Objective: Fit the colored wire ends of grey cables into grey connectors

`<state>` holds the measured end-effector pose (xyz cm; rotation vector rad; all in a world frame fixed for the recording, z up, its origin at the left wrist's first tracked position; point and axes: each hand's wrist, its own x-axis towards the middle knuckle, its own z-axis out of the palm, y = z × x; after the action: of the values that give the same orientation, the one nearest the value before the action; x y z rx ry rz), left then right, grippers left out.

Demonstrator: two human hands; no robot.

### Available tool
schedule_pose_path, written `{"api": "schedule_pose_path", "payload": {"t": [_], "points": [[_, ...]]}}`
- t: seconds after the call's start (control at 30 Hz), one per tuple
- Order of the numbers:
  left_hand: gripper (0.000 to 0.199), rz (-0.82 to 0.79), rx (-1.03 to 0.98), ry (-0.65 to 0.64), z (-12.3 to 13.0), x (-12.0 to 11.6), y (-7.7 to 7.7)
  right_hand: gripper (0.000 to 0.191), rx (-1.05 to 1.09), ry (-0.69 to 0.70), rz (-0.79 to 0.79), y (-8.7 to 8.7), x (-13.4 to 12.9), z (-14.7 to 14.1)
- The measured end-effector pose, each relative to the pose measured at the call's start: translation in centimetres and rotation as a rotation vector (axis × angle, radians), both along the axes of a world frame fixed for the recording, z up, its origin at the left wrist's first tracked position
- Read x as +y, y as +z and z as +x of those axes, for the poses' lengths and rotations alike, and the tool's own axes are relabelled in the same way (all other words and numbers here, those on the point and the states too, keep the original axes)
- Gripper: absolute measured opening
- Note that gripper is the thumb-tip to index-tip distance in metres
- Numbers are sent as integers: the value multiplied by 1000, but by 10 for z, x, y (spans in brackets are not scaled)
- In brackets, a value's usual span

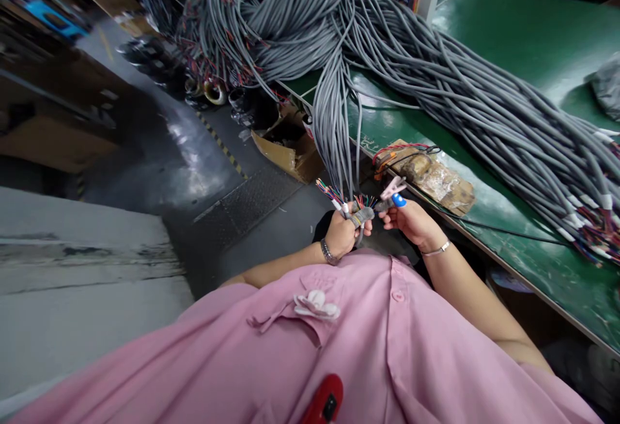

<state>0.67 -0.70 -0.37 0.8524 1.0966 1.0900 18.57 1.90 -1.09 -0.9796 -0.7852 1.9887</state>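
My left hand (343, 231) is closed around several grey cables (336, 133) that hang down over the bench edge. Coloured wire ends (329, 192) fan out above its fist, beside white sleeves on the cable ends. A grey knitted cover wraps one finger. Just to the right, my right hand (409, 222) has its fingers curled in a pinch close to the wire ends; what is between them is too small to make out. A blue cover (398, 200) sits on one of its digits. Right by its fingertips is a pink clip (393, 187); whether the hand touches it cannot be told.
A large heap of grey cables (285, 17) lies across the green bench (489, 30), stretching right. Near the bench edge sits a tape-wrapped brown block (436, 181) with red and black leads. An open cardboard box (278, 152) stands on the floor, left of the hanging cables.
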Motion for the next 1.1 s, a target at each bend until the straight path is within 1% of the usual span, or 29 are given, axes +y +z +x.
{"api": "schedule_pose_path", "payload": {"t": [0.07,0.13,0.27,0.33,0.43,0.5,0.53,0.6,0.7,0.77,0.83,0.9,1.03,1.1], "points": [[35,5,37,-45,-2,-2,-2,45,-75,86,14,4,0,3],[36,1,64,-90,-2,-4,-2,40,-134,122,39,9,0,4],[37,12,116,-190,-3,-5,1,33,-195,90,166,15,1,2],[35,31,156,-274,-4,-4,2,30,-231,83,241,16,0,1],[33,56,249,-450,-7,-2,3,29,-279,120,333,18,-3,-1],[33,55,290,-526,-8,-1,3,30,-277,141,376,19,-6,-3],[33,46,290,-531,-7,-1,3,30,-278,131,390,20,-7,-4],[32,8,251,-476,-6,1,3,32,-299,75,395,20,-8,-3],[34,-71,159,-298,-4,3,2,40,-316,8,324,18,-8,1],[36,-99,113,-196,-3,4,0,45,-292,36,269,16,-9,5],[36,-100,80,-143,-3,4,-2,44,-284,70,280,14,-11,6],[37,-95,61,-147,-3,4,-3,39,-299,49,327,11,-12,5],[38,-82,39,-299,-4,2,-3,33,-320,-16,364,5,-12,-6],[38,-70,14,-329,-5,1,-2,33,-326,-44,353,3,-10,-13]]}}
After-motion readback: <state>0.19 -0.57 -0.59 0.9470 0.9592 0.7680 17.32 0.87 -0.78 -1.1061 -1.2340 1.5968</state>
